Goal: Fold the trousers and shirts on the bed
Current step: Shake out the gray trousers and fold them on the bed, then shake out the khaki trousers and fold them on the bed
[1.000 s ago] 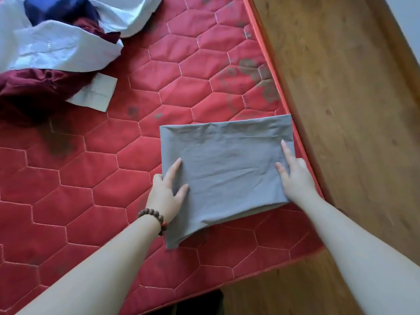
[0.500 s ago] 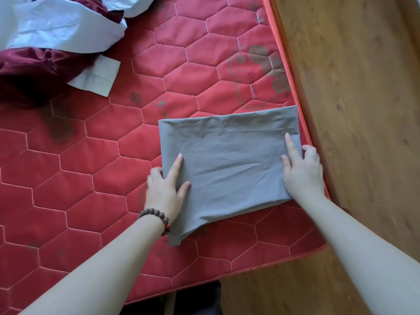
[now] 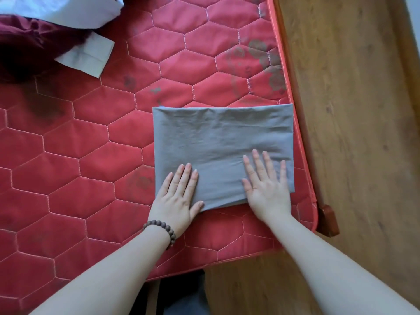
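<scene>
I am pressing both palms flat on the folded grey garment (image 3: pixel 218 153), which is lying at the right edge of the bed (image 3: pixel 91 178), near its near right corner. My left hand (image 3: pixel 176 197) is resting on the garment's near left corner, fingers straight and together, gripping nothing. My right hand (image 3: pixel 268 186) has come off the garment's right border and is now lying on top, fingers spread, holding nothing. Judgement: the fold is finished and I am smoothing it. The white shirt (image 3: pixel 68 12) and maroon garment (image 3: pixel 27 48) are waiting unfolded at the far left corner.
</scene>
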